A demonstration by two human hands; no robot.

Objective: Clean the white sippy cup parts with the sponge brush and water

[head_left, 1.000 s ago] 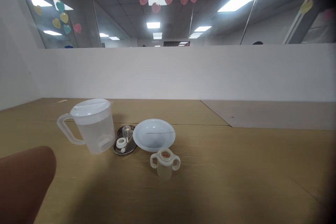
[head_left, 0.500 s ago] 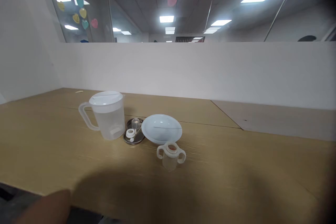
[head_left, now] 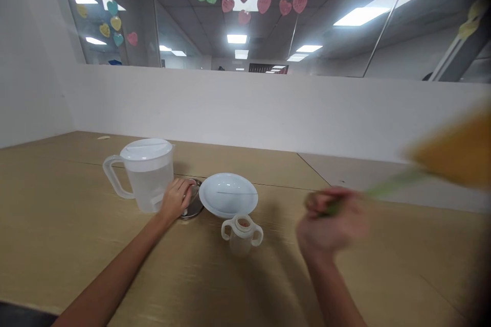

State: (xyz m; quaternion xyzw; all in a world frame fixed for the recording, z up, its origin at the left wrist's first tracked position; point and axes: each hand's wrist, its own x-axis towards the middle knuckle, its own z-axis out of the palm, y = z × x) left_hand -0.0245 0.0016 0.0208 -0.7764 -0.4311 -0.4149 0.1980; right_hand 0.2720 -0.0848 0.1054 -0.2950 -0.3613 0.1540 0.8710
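Observation:
My left hand (head_left: 177, 196) reaches over the small round metal tray (head_left: 197, 209), its fingers curled down on the small parts there. It hides most of them, and what it grips is not plain. My right hand (head_left: 333, 219), smeared by motion, is raised at the right, wrapped round the green handle of a tool with a wide orange end (head_left: 456, 148); its exact kind is too blurred to tell. A small two-handled cup (head_left: 241, 240) with a white collar stands upright between my hands. Behind it sits a white bowl (head_left: 229, 195).
A translucent lidded pitcher (head_left: 149, 179) stands just left of the tray, its handle to the left. A pale flat piece (head_left: 103, 137) lies at the back left. A white wall (head_left: 230, 107) and a window with heart-shaped notes bound the wooden table (head_left: 184, 271).
Both hands have come into view. My left hand now covers the tray's small parts, and my right holds up the green-handled tool. The view has shifted slightly; cup, bowl and pitcher keep their places.

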